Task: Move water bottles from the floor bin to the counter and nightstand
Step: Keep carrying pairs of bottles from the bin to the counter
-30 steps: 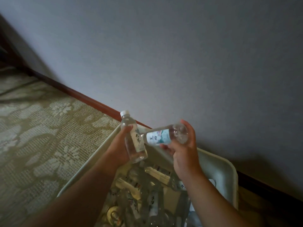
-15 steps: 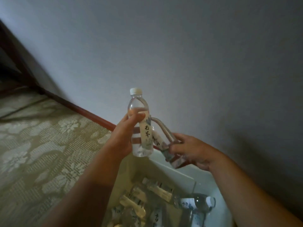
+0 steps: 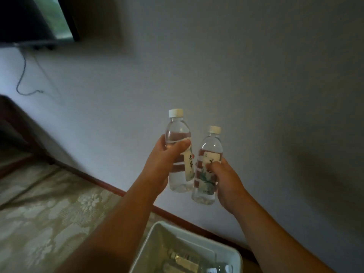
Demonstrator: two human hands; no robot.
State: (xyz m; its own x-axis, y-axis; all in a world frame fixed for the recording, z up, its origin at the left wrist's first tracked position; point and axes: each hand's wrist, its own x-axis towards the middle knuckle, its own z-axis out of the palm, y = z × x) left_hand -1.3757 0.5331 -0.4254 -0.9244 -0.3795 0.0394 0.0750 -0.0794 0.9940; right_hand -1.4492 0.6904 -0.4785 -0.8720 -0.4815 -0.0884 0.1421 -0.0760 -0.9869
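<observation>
Water bottles, small, clear and capped, look full, smooth and light: left hand [image 3: 161, 164] grips one [image 3: 178, 154] mid-body, right hand [image 3: 226, 180] wraps another's [image 3: 207, 170] label.

Two water bottles held upright, one in the left hand [image 3: 163, 166], bottle [image 3: 178, 154], one in the right hand [image 3: 226, 180], bottle [image 3: 206, 170]. Two white caps. One white bin [image 3: 149, 247] (contents dim; at least two more bottles [image 3: 189, 261], exact count unclear). One television [image 3: 35, 18].
</observation>
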